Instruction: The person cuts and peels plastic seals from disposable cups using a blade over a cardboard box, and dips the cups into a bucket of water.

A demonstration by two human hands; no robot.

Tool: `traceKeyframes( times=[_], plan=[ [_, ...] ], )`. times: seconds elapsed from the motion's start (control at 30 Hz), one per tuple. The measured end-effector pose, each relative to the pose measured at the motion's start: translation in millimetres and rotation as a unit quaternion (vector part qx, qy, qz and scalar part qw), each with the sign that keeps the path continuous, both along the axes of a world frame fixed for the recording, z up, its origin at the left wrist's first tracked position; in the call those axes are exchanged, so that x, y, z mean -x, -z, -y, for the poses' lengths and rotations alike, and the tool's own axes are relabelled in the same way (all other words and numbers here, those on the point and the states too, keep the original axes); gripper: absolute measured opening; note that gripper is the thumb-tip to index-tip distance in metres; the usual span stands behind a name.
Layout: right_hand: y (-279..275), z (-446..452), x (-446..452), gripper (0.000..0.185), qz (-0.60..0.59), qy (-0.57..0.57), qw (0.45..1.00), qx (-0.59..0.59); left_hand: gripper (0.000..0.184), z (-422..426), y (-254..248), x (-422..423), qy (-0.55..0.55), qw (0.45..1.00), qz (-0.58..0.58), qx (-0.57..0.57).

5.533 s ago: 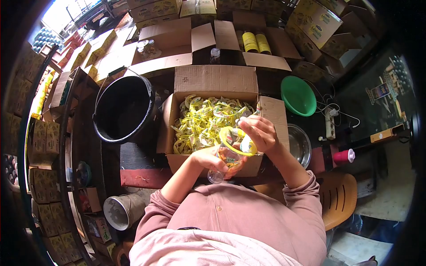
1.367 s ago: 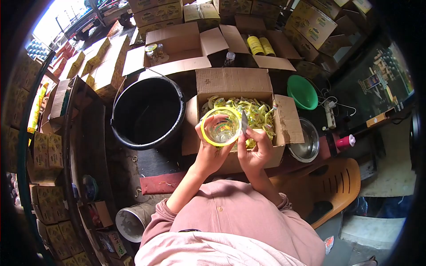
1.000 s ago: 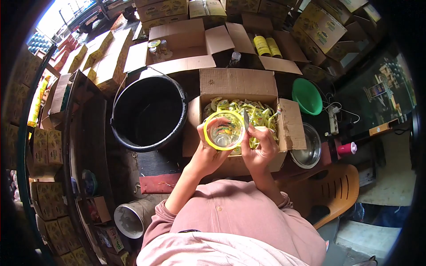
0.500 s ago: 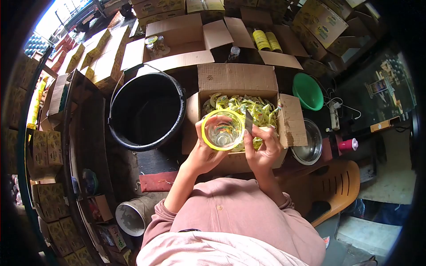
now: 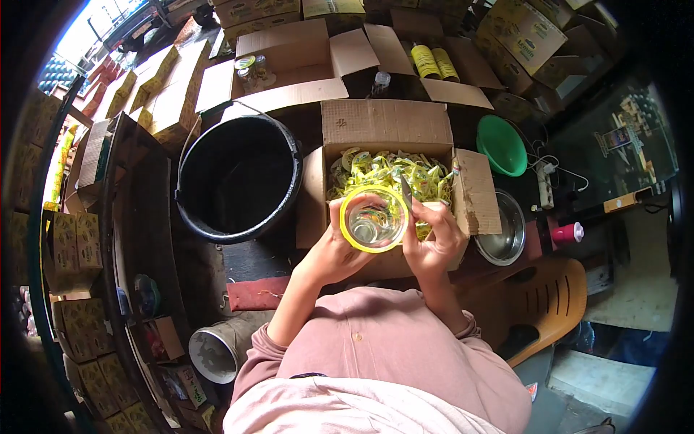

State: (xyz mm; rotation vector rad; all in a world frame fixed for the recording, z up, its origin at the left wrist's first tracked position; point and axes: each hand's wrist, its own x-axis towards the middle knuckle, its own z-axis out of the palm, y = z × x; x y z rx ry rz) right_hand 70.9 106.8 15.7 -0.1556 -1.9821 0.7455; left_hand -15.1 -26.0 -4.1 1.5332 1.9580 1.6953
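Observation:
My left hand [image 5: 334, 249] is wrapped round a clear jar [image 5: 372, 226] with a yellow rim, its round end facing up towards me. What is inside the jar cannot be made out clearly. In my right hand [image 5: 437, 239] is a thin dark blade [image 5: 406, 191], pinched between the fingers and pointing away from me. The blade is close by the right side of the yellow rim; whether it touches is unclear. Just beyond both hands stands an open cardboard box [image 5: 387, 123] full of crumpled yellow-green plastic scraps [image 5: 361, 170].
A large black bucket [image 5: 285, 217] stands left of the box. To the right are a green bowl [image 5: 502, 148], a metal bowl [image 5: 515, 235] and a power strip [image 5: 544, 188]. Another open carton [image 5: 285, 43] holds jars at the back. An orange chair [image 5: 560, 296] is at right.
The jar and my left hand have shifted slightly right and towards me. My right hand has moved a little right, still with the blade beside the rim.

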Motion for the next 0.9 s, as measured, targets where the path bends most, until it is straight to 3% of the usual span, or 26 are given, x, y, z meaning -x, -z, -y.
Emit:
traceKeyframes(
  times=[0.1,0.23,0.33,0.57,0.67,0.77,0.9],
  plan=[
    [-2,-4,-1,0.023,0.013,-0.037,0.997,0.059,0.066,0,0,3,0.008,1.0,0.023,-0.007],
    [1,-2,-4,0.022,-0.005,-0.017,1.0,0.021,0.065,-1,4,4,0.017,0.996,0.082,-0.032],
    [4,1,-6,0.022,-0.006,-0.005,1.0,0.009,0.064,-1,3,4,0.021,0.997,0.075,-0.028],
    [-2,-3,-2,0.022,-0.002,-0.008,1.0,-0.002,0.081,2,4,5,0.044,0.998,-0.029,0.017],
    [-2,-5,-2,0.022,-0.004,-0.035,0.998,0.044,0.076,2,6,12,0.084,0.996,0.006,0.018],
    [-5,-1,-4,0.021,-0.007,-0.03,0.998,0.049,0.071,-1,4,10,0.097,0.988,0.109,-0.049],
    [-1,5,-6,0.021,-0.008,-0.017,0.999,0.043,0.068,0,1,11,0.092,0.991,0.093,-0.037]
  ],
)
